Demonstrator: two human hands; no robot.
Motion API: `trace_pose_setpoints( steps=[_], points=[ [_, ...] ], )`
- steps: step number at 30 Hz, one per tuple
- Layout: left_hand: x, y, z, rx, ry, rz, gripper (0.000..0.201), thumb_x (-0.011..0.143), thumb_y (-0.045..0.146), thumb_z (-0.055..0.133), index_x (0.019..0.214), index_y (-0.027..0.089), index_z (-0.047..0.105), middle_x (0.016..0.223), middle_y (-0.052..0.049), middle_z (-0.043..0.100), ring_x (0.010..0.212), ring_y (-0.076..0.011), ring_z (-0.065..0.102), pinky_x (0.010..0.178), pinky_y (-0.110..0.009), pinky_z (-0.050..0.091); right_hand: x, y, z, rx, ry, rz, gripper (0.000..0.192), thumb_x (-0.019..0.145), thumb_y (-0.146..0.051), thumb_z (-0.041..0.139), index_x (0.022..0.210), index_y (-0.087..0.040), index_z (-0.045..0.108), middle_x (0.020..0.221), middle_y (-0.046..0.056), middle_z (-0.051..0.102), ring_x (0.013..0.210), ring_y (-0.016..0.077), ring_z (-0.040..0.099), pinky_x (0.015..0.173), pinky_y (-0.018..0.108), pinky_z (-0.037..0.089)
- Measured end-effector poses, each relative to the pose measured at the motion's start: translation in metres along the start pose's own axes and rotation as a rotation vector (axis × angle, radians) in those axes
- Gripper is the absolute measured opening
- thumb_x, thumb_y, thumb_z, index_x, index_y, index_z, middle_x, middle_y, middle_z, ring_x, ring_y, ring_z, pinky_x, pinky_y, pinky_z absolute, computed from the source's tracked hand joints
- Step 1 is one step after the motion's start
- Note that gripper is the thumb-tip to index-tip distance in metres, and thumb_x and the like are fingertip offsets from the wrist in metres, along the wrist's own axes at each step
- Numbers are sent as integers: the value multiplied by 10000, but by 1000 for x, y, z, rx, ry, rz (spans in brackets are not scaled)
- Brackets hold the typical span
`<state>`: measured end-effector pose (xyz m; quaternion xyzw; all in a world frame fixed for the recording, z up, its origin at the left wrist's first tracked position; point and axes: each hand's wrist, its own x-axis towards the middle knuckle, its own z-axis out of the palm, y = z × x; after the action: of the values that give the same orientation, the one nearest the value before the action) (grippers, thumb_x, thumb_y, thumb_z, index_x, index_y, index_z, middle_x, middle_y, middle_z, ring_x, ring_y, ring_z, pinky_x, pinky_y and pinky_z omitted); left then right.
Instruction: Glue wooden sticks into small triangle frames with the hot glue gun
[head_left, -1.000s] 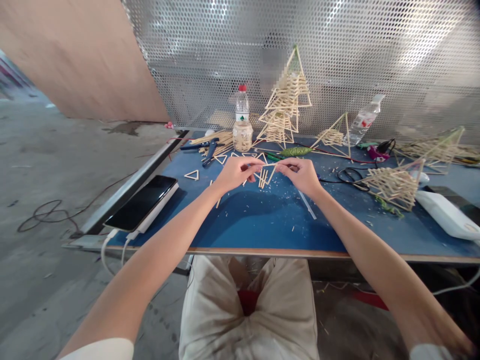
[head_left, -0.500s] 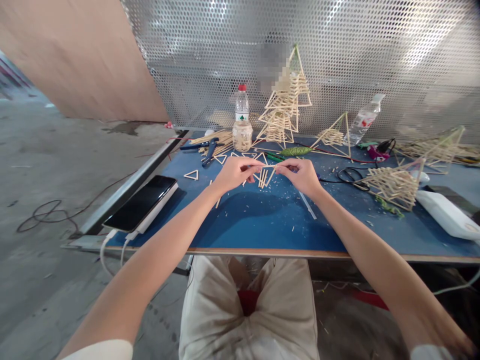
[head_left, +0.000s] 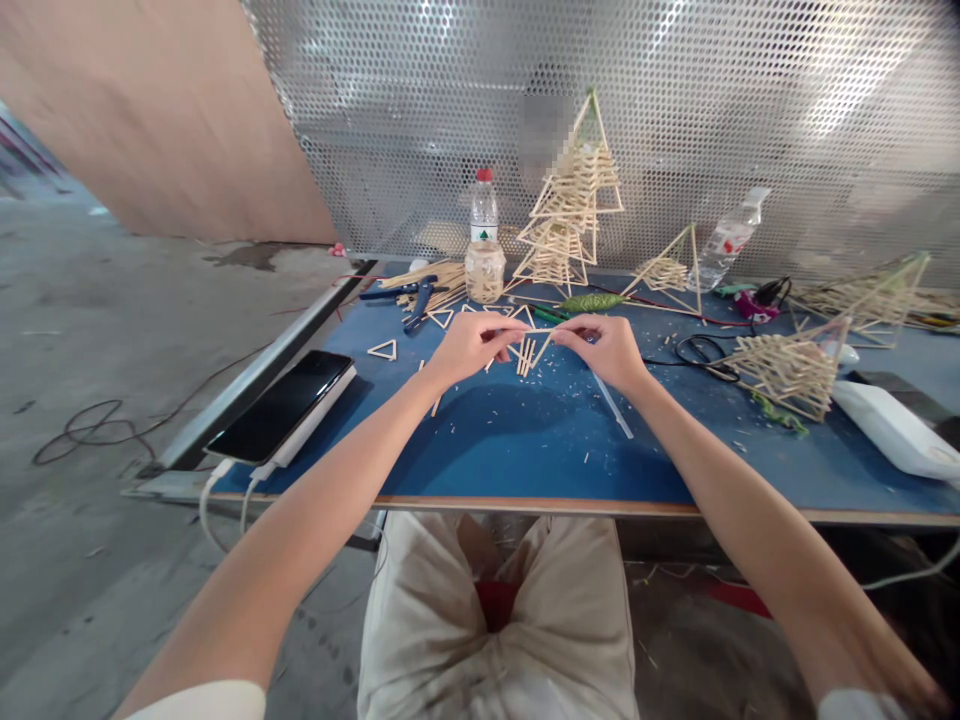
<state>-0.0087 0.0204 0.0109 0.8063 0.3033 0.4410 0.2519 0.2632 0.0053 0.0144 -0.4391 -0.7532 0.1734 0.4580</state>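
Fingertips of my left hand (head_left: 478,346) and my right hand (head_left: 601,350) pinch the two upper corners of a small wooden-stick triangle (head_left: 545,349), held just above the table. Its top stick spans the gap between the hands, and its slanted sides run down towards me. Several short wooden sticks (head_left: 525,356) show within its outline; whether they lie on the table below or touch it, I cannot tell. Other stick triangles lie behind my hands, partly hidden, and one triangle (head_left: 383,350) rests to the left. A clear strip (head_left: 615,408) lies by my right wrist.
Blue-handled cutters (head_left: 422,303) lie by a stick bundle (head_left: 448,278) and a red-capped bottle (head_left: 484,240). A tall stick tower (head_left: 570,215) stands behind. More stick structures (head_left: 787,370), a tilted bottle (head_left: 731,240) and cables are right; a phone (head_left: 283,405) is left.
Both hands keep almost the same place and the same pinch. The triangle between them has tilted or shifted very slightly.
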Motion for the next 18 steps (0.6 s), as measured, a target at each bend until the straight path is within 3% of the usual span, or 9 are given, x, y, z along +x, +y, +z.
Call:
trace_pose_setpoints(
  steps=[3,9,18],
  points=[
    [0,-3,2,-61,30,-44,307,1040,502,750,1140,250,892,930,-61,872,641,-149,784,635,-274,641,0,1,-1,-7,0,-11,299,950,-603,834,961,-313,909,995,60,888,846,286,800,824,481,670],
    [6,-12,5,-290,213,-176,419,1004,531,769,1237,189,825,1048,-123,864,723,-166,808,724,-326,720,1,-2,0,-22,-53,-3,316,972,-566,801,1036,-277,913,1020,74,892,816,273,791,824,481,673],
    [7,-14,10,-389,208,-218,422,963,536,819,1217,199,822,1048,-118,864,781,-177,816,787,-352,742,-1,2,9,27,-118,31,310,967,-579,801,983,-289,910,972,69,889,872,305,830,819,481,686]
  ],
)
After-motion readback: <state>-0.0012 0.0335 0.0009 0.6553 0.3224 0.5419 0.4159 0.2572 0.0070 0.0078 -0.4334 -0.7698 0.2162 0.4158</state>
